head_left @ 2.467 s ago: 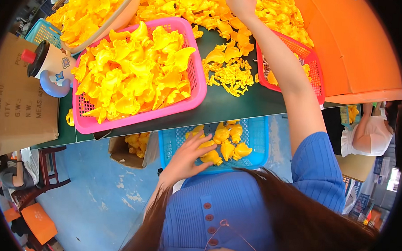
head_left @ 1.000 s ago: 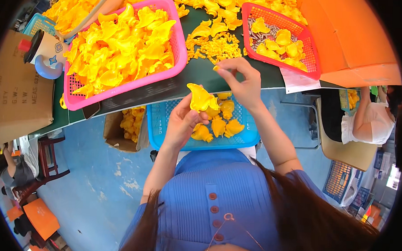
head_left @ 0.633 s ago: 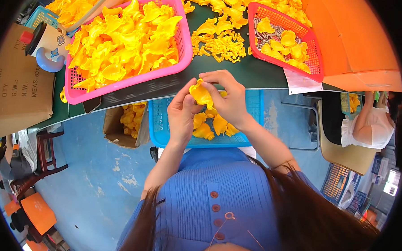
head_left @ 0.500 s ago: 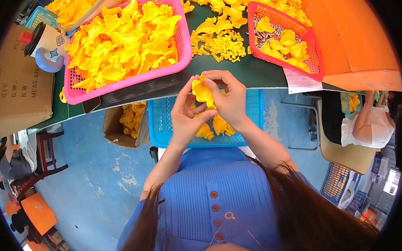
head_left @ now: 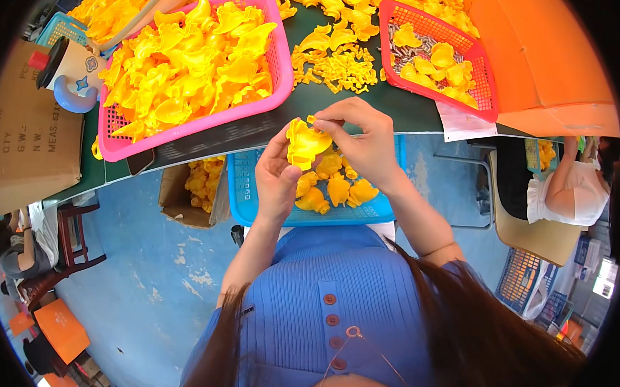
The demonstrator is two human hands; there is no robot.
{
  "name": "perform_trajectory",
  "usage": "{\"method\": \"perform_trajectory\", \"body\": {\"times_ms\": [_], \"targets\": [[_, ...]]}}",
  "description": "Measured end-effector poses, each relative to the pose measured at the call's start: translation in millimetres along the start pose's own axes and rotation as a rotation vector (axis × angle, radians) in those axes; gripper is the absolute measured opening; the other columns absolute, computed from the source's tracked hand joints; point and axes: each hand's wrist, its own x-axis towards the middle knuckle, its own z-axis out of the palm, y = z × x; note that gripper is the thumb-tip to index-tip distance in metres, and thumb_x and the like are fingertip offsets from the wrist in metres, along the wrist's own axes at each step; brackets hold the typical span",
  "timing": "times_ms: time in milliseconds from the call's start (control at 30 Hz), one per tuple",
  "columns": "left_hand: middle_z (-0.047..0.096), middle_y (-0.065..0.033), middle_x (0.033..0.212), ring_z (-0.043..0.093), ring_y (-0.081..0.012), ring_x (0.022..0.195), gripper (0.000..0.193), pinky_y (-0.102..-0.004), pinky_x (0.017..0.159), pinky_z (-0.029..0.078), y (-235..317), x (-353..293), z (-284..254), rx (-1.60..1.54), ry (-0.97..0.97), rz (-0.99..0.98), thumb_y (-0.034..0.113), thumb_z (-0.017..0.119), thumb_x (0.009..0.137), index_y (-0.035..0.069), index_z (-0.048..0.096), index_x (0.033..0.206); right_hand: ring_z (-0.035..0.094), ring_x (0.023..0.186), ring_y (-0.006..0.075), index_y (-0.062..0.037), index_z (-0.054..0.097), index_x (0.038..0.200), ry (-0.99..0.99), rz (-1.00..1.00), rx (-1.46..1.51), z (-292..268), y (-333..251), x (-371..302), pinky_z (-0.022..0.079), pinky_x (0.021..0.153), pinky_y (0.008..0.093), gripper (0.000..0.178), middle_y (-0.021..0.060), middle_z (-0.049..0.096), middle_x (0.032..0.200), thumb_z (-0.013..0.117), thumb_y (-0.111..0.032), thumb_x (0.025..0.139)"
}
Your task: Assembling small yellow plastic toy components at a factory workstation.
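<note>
My left hand (head_left: 277,182) is closed around the edge of a curved, hollow yellow plastic part (head_left: 305,146), with the thumb at its lower rim. The thumb and fingertips of my right hand (head_left: 369,142) pinch a small yellow tip at the part's upper right edge; I cannot tell whether that tip is still joined to it. Both hands are just in front of the table edge, over a blue plastic basket (head_left: 242,190) at my lap. Several similar yellow parts (head_left: 338,189) lie in that basket, some hidden behind my hands.
On the dark green table (head_left: 403,114), a pink basket (head_left: 286,68) heaped with yellow parts stands at left. Small yellow pieces (head_left: 343,67) lie mid-table. A red basket (head_left: 489,80) at right holds yellow parts and small metallic pieces. A lidded cup (head_left: 72,65) and cardboard box (head_left: 32,133) are far left.
My right hand has moved slightly right and away from my left. The yellow part has turned to show its broad side, and more of the blue basket's contents show.
</note>
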Motion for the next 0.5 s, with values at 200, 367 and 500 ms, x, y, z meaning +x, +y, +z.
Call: {"method": "perform_trajectory", "body": {"times_ms": [200, 367, 500], "targets": [[0.046, -0.0123, 0.128, 0.052, -0.0246, 0.113, 0.083, -0.0383, 0.09, 0.049, 0.8, -0.2, 0.7, -0.047, 0.015, -0.027, 0.042, 0.071, 0.073, -0.006, 0.034, 0.13, 0.06, 0.07, 0.0154, -0.0008, 0.067, 0.083, -0.039, 0.046, 0.05, -2.3, -1.1, -1.8, 0.047, 0.064, 0.0253, 0.011, 0.0086, 0.064, 0.079, 0.067, 0.0, 0.072], [0.046, -0.013, 0.128, 0.052, -0.0251, 0.113, 0.08, -0.0388, 0.09, 0.049, -2.4, -0.3, -1.8, -0.071, 0.013, -0.018, 0.04, 0.071, 0.075, -0.006, 0.034, 0.13, 0.06, 0.07, 0.0155, -0.0004, 0.068, 0.083, -0.044, 0.019, 0.022, -2.6, -0.8, -0.3, 0.047, 0.064, 0.0254, 0.011, 0.0088, 0.064, 0.078, 0.067, 0.0, 0.072], [0.046, -0.0135, 0.127, 0.052, -0.0252, 0.113, 0.08, -0.0392, 0.09, 0.049, -1.7, 0.2, -0.5, -0.067, 0.014, -0.028, 0.039, 0.071, 0.075, -0.006, 0.035, 0.13, 0.06, 0.069, 0.0152, -0.0004, 0.068, 0.082, -0.04, 0.033, 0.014, -4.1, -1.8, 0.1, 0.047, 0.063, 0.0253, 0.01, 0.0089, 0.064, 0.077, 0.068, 0.0, 0.072]]}}
